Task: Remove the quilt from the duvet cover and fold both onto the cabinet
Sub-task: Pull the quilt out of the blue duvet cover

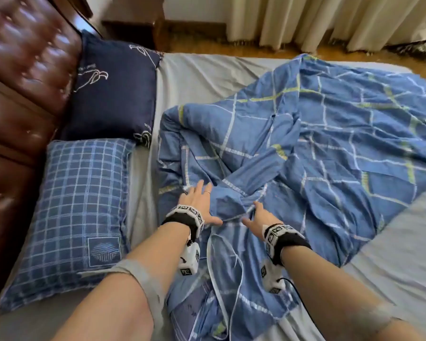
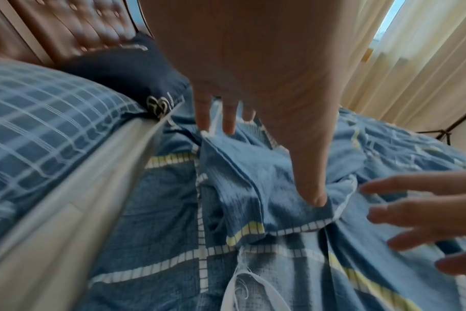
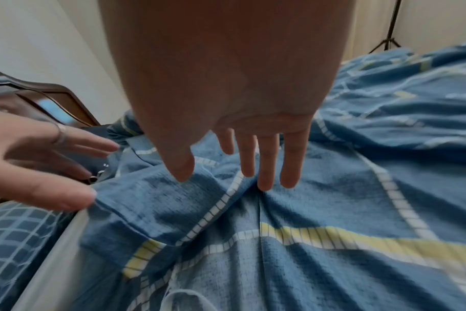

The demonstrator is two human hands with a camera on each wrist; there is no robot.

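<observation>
Left hand (image 1: pixel 197 203) and right hand (image 1: pixel 258 217) both spread flat, gripping nothing, on rumpled woven plaid duvet cover (image 1: pixel 317 148); checked pillow (image 1: pixel 79 205) left of left hand.

Blue checked duvet cover (image 1: pixel 317 143) – rumpled across bed.

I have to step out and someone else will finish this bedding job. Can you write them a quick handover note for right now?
Left hand: open, fingers spread on the blue checked duvet cover, thumb at a fold.
Right hand: open, fingers straight, pressing the same bunched fold.
The cover lies crumpled across the grey sheet, beside the two pillows. The quilt itself is not visible; whether it is inside cannot be told.
Done: nothing folded yet.
Left: find the opening, pull out the quilt, fold both, put them on the cabinet, which cannot be identified here.
</observation>
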